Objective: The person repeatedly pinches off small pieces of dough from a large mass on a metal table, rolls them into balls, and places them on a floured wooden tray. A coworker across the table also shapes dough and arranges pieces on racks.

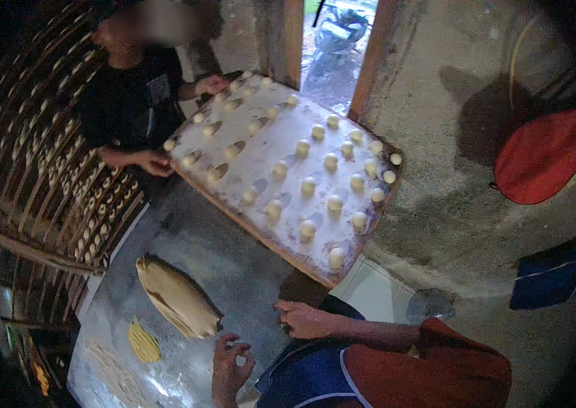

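Observation:
My left hand is low over the floured metal table, fingers pinched on a small white piece of dough. My right hand rests on the table with fingers loosely spread, holding nothing, just below the near corner of a large floured wooden board. The board carries several rows of round dough balls and is tilted. A person in a black shirt at the upper left holds its far end with both hands. A long pale lump of dough lies on the table left of my hands.
A yellow ridged piece and a strip of small dough bits lie at the table's near left. Racks of dough balls fill the left side. A doorway opens behind the board. A red cap hangs on the right wall.

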Tool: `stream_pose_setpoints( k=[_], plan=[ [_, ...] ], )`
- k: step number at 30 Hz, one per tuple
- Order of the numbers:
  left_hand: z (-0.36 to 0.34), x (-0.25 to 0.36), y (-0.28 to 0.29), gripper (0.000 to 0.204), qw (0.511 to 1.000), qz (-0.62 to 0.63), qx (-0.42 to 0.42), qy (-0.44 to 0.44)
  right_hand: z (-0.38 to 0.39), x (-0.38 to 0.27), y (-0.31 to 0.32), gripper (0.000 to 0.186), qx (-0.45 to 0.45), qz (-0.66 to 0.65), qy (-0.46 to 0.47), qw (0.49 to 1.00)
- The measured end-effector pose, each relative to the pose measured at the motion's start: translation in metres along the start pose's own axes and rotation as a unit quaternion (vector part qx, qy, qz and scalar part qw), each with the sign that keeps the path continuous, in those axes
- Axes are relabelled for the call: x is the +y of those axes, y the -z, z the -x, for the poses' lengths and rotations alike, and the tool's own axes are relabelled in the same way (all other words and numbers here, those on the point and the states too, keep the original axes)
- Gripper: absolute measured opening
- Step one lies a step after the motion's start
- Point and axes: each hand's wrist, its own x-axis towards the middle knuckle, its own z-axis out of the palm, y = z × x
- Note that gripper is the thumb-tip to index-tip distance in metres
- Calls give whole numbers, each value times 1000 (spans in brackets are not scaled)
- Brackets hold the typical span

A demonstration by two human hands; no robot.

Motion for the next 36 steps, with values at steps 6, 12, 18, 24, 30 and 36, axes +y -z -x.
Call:
stream_pose_setpoints(
  k=[6, 12, 18, 24, 30, 36],
  plan=[
    [-46, 56, -4, 49, 990, 71, -116, -42, 44, -4, 36, 35, 0, -128, -69, 989],
    [-56, 78, -18, 32, 984, 92, -61, -139, 89, -17, 71, 33, 80, -230, 10, 970],
    [-57, 89, -24, 37, 982, 12, -108, -155, 117, -21, 94, 30, 96, -265, -42, 959],
    [-91, 145, -15, 40, 975, 46, -162, -144, 136, -1, 101, 32, 136, -326, -39, 935],
    [-88, 145, -29, 44, 979, 75, -158, -105, 139, 0, 93, 30, 113, -362, -75, 922],
    [-89, 159, -28, 51, 983, 91, -103, -117, 139, -1, 113, 34, 178, -262, -92, 944]
  ],
)
